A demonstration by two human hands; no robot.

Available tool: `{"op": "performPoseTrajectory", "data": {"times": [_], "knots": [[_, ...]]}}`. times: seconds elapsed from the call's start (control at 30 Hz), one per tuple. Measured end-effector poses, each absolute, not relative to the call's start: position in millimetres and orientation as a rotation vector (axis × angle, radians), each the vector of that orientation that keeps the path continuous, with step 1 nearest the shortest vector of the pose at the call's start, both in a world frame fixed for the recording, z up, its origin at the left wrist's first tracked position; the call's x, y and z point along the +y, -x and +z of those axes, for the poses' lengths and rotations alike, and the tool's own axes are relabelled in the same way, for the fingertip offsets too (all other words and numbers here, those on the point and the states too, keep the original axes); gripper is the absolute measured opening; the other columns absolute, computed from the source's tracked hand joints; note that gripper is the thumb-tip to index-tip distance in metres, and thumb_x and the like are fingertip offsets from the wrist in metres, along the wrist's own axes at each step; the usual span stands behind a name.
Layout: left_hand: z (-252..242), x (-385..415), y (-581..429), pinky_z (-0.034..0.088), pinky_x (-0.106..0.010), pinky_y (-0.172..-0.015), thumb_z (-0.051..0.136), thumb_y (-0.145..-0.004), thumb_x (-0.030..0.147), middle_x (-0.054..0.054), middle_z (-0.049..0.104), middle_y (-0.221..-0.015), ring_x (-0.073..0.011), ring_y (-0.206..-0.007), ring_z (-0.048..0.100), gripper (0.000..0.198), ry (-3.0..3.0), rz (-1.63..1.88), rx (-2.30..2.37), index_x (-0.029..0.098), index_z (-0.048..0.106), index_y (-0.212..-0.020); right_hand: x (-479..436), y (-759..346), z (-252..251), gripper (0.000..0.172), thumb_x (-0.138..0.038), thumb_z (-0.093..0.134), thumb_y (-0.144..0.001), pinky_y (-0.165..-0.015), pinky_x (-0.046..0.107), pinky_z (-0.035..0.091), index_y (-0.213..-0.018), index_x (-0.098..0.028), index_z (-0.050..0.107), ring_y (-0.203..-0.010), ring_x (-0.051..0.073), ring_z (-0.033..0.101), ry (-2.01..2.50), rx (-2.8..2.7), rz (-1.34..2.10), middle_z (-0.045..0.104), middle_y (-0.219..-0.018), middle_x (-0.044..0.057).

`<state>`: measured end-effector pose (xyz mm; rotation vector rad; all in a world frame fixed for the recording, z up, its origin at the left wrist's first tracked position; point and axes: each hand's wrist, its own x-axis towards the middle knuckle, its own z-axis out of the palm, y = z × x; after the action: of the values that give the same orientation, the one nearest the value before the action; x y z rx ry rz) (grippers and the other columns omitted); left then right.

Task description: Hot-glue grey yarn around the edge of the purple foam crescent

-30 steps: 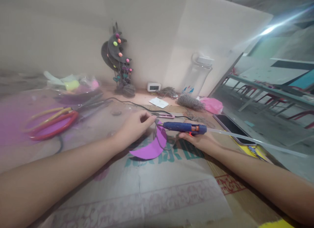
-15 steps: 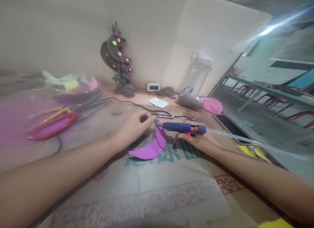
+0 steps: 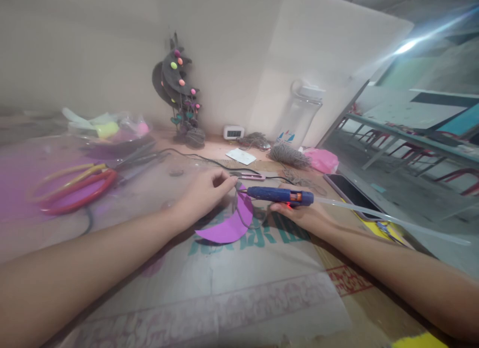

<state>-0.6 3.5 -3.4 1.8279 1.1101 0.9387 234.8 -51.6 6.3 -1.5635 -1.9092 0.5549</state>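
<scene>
Left hand (image 3: 204, 193) reached in from lower left, thumb and forefinger pinched together on the upper tip of a purple foam crescent (image 3: 228, 228). The other fingers were curled under. The crescent lay flat on a printed sheet (image 3: 239, 283) spread over the counter (image 3: 160, 183), near centre, between the two hands. A thin grey wire (image 3: 241, 215) curved across the crescent; couldn't tell if the pinch also caught it.

Right hand (image 3: 305, 215) was closed around the grip of a blue hot glue gun (image 3: 279, 194), held level. Its nozzle pointed left and sat just beside the left fingertips, at the crescent's tip. An orange light showed on the gun body. A clear glue stick (image 3: 374, 215) stuck out of the back of the gun toward the right.

A pink utility knife (image 3: 250, 176) lay just behind the gun. Red-handled scissors (image 3: 82, 188) were well to the left, blurred. A phone (image 3: 350, 190) lay face up at right, by the counter edge. Against the back wall stood a dark crescent ornament with coloured beads (image 3: 177, 88), a small digital clock (image 3: 234, 132) and a clear water bottle (image 3: 299, 116). Grey twine (image 3: 290, 156) and a pink bag (image 3: 322, 160) sat near the bottle.
</scene>
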Motion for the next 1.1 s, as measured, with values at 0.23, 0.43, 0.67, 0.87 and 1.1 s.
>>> {"op": "performPoseTrajectory", "data": {"times": [0.23,0.43,0.67,0.87,1.1], "knots": [[-2.5,2.7,0.6,0.033,-0.022,-0.044,0.053,-0.085,0.046,0.002,0.061,-0.057,-0.0098,-0.043,0.045,0.031,-1.829,0.935,1.121,0.019,0.057,-0.072,-50.1,-235.5,4.9,0.036,-0.057,0.066,-0.071,-0.055,0.029,0.044,-0.067,-0.023,0.056,-0.058,0.017,0.054,1.585,-1.912,0.525,0.056,-0.060,-0.001],[-3.4,3.4,1.2,0.034,-0.021,-0.044,0.053,-0.085,0.048,0.001,0.060,-0.060,-0.0111,-0.047,0.048,0.032,-1.815,0.929,1.111,0.019,0.056,-0.073,-53.6,-233.1,9.3,0.031,-0.053,0.066,-0.074,-0.057,0.030,0.046,-0.069,-0.023,0.057,-0.060,0.018,0.056,1.568,-1.900,0.545,0.059,-0.063,-0.001],[-5.0,4.0,1.5,0.035,-0.022,-0.046,0.051,-0.086,0.049,0.001,0.062,-0.062,-0.0118,-0.048,0.049,0.032,-1.807,0.925,1.095,0.019,0.056,-0.074,-53.6,-233.6,10.1,0.030,-0.052,0.065,-0.074,-0.057,0.028,0.048,-0.074,-0.022,0.059,-0.062,0.018,0.058,1.565,-1.885,0.570,0.062,-0.067,0.000],[-3.3,3.8,1.0,0.036,-0.022,-0.047,0.053,-0.085,0.047,0.001,0.061,-0.061,-0.0120,-0.050,0.049,0.031,-1.804,0.934,1.109,0.019,0.055,-0.073,-54.2,-229.4,12.9,0.030,-0.051,0.065,-0.070,-0.060,0.029,0.048,-0.070,-0.022,0.057,-0.065,0.019,0.058,1.599,-1.834,0.577,0.062,-0.066,0.000],[-1.0,1.9,0.7,0.035,-0.022,-0.046,0.053,-0.085,0.047,0.002,0.060,-0.060,-0.0108,-0.047,0.048,0.030,-1.790,0.928,1.108,0.019,0.055,-0.073,-53.7,-231.4,12.1,0.032,-0.053,0.065,-0.072,-0.059,0.029,0.048,-0.070,-0.022,0.056,-0.064,0.018,0.058,1.623,-1.843,0.535,0.060,-0.065,0.000]]}}
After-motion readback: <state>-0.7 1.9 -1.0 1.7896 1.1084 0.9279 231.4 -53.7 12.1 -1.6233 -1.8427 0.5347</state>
